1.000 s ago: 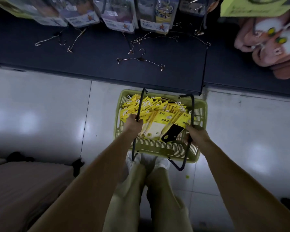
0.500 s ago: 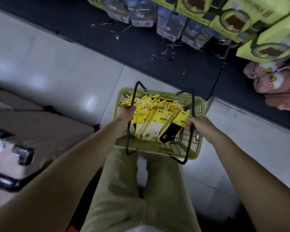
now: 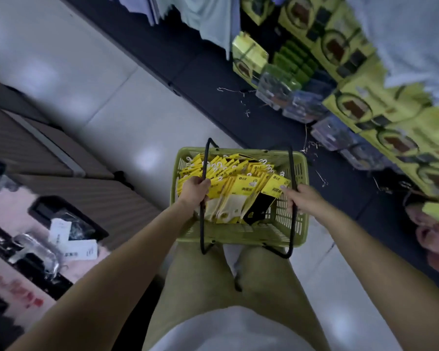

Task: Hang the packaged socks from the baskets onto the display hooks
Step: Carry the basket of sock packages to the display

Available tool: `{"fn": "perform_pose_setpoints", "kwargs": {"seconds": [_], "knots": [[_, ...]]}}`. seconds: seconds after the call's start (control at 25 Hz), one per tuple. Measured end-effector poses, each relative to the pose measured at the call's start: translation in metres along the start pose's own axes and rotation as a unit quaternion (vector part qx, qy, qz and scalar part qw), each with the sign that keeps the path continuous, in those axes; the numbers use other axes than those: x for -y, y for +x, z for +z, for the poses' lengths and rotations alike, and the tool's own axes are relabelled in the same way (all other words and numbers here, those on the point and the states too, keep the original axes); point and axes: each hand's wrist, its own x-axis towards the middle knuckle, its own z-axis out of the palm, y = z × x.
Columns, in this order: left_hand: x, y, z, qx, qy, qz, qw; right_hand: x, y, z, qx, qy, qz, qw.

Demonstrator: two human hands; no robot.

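A green plastic basket (image 3: 241,236) hangs in front of my legs, above the pale floor. It holds several yellow-carded sock packs (image 3: 238,178) with white hooks, some cream socks and one black pair showing below the cards. My left hand (image 3: 194,190) is closed around the basket's left black wire handle (image 3: 202,224). The right black wire handle (image 3: 292,224) is gripped by my right hand (image 3: 302,198). Packaged goods hang on the display (image 3: 365,110) at the upper right; its hooks are not clear to see.
A dark low shelf base (image 3: 213,79) runs diagonally from top centre to the right, with loose metal hooks (image 3: 235,91) scattered on it. Brown cartons (image 3: 91,198) and a pink case with packaged items stand at the left. Pink slippers (image 3: 433,236) lie at the right edge.
The basket has come up off the floor, carried by both handles. The view has swung right and tilted, so the shelf now runs diagonally and the cartons at the left show more.
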Motion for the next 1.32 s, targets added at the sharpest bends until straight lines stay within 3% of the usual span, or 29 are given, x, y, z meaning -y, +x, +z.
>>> {"fn": "perform_pose_setpoints", "kwargs": {"seconds": [0.24, 0.6, 1.04, 1.32], "knots": [[-0.069, 0.06, -0.105, -0.098, -0.073, 0.004, 0.992, 0.173, 0.077, 0.02, 0.011, -0.093, -0.083, 0.992], [-0.137, 0.125, -0.27, -0.22, -0.146, -0.008, 0.964, 0.411, 0.142, 0.073, 0.074, -0.147, -0.146, 0.976], [-0.204, 0.215, -0.549, -0.18, -0.175, 0.017, 0.968, 0.713, 0.169, 0.197, 0.058, -0.215, -0.239, 0.945], [-0.275, 0.3, -0.702, -0.214, -0.202, 0.031, 0.955, 0.891, 0.214, 0.273, 0.059, -0.224, -0.266, 0.936]]}}
